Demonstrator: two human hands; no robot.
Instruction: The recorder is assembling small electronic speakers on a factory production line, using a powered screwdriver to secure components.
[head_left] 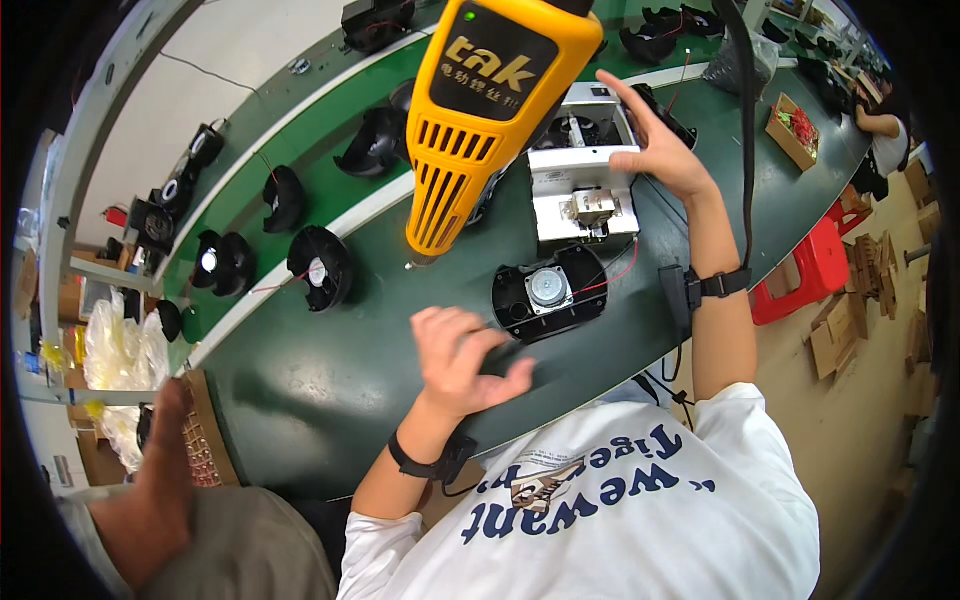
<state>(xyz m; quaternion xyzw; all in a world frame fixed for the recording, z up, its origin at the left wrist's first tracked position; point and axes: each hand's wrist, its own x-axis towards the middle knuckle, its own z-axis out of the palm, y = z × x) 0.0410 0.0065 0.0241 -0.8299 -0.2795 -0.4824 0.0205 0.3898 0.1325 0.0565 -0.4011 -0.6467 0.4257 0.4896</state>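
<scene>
My left hand point(457, 362) hovers over the green work surface, holding nothing, its fingers apart and slightly bent. Just beyond it lies a black plastic housing point(515, 322) with a round silver speaker point(549, 287) inside; red and black wires run from it. Behind that stands a white metal fixture point(556, 210) with a silver block point(594, 207) on its front. At the fixture's right side my right hand point(662, 150) is open, thumb and fingers spread around its edge; whether they touch it I cannot tell. A yellow electric screwdriver point(480, 120) hangs in front, covering part of the fixture.
A green conveyor belt point(235, 190) carries several black housings point(320, 268) along the far left. Another person's hand point(160, 490) is at the lower left, beside a partitioned carton point(207, 430). To the right are a box of red parts point(793, 132) and a red stool point(805, 275).
</scene>
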